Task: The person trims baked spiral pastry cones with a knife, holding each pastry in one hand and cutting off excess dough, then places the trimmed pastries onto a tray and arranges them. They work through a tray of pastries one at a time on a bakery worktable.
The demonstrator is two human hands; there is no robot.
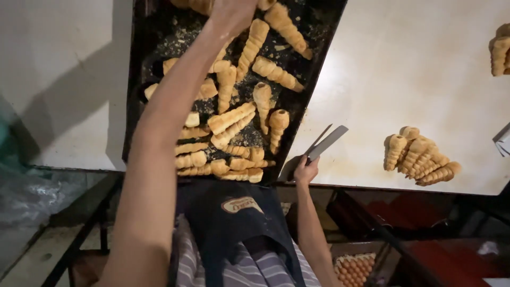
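Reaching far up the dark baking tray (pixel 139 106), the left hand (pixel 229 15) sits at the top edge of the view among the golden cone-shaped pastries (pixel 241 114); its fingers are cut off by the frame, so whether it grips a pastry or only touches one cannot be told. The pastries lie scattered and piled across the tray below that hand and along the forearm, amid crumbs. The right hand (pixel 305 171) is closed around the handle of a flat metal scraper (pixel 326 142), whose blade points up and away from it, just beside the tray's right edge, over the pale counter (pixel 404 79). Well to the right of that hand, a small heap of pastries (pixel 419 155) rests on the counter. Below the right forearm, a tray of eggs (pixel 353 268) shows under the counter.
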